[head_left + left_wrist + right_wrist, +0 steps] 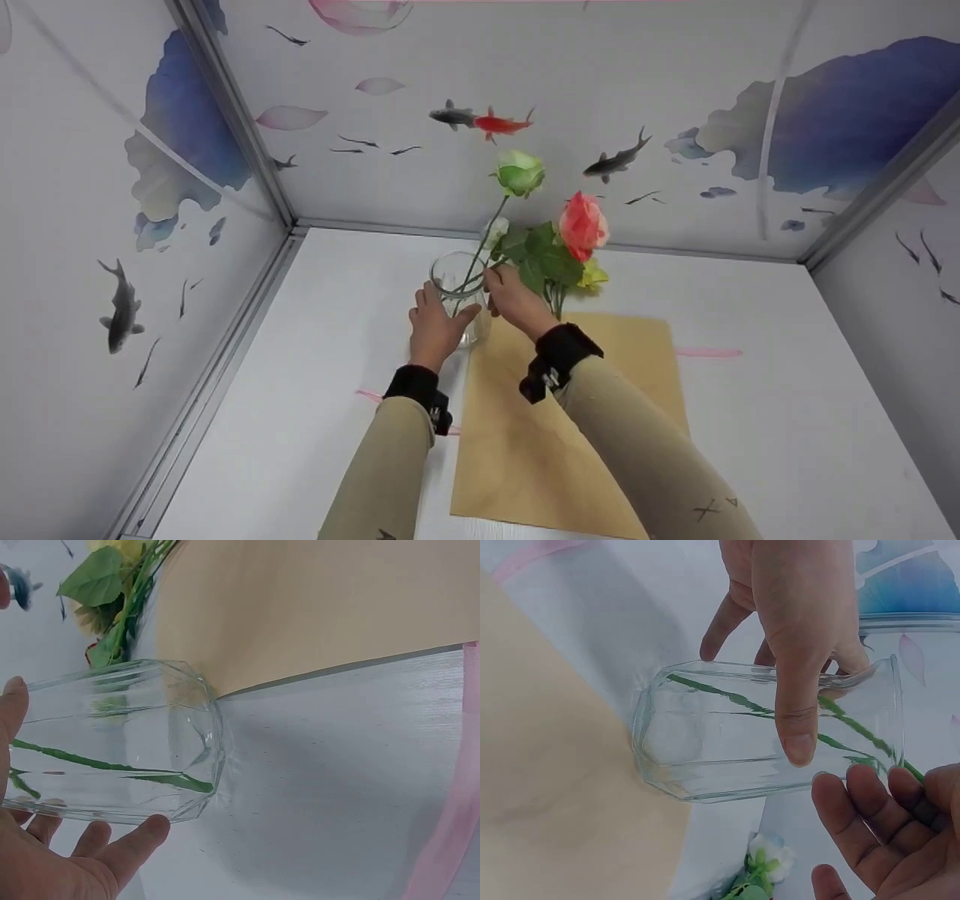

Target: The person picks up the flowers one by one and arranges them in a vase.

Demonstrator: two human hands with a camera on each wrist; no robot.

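Glass vase [127, 731] stands toward the far edge of the bench [772, 427], by the far left corner of a sheet of brown paper [525, 450] that reaches the near edge. The left hand [437, 330] holds the vase, thumb and fingers on opposite sides; the right hand [517, 300] pinches a green stem [911, 771] at the rim. Beyond lie a yellow flower [593, 276], pink rose [583, 227] and white flower [496, 234] near the far edge; a green rose [519, 174] leans from the vase.
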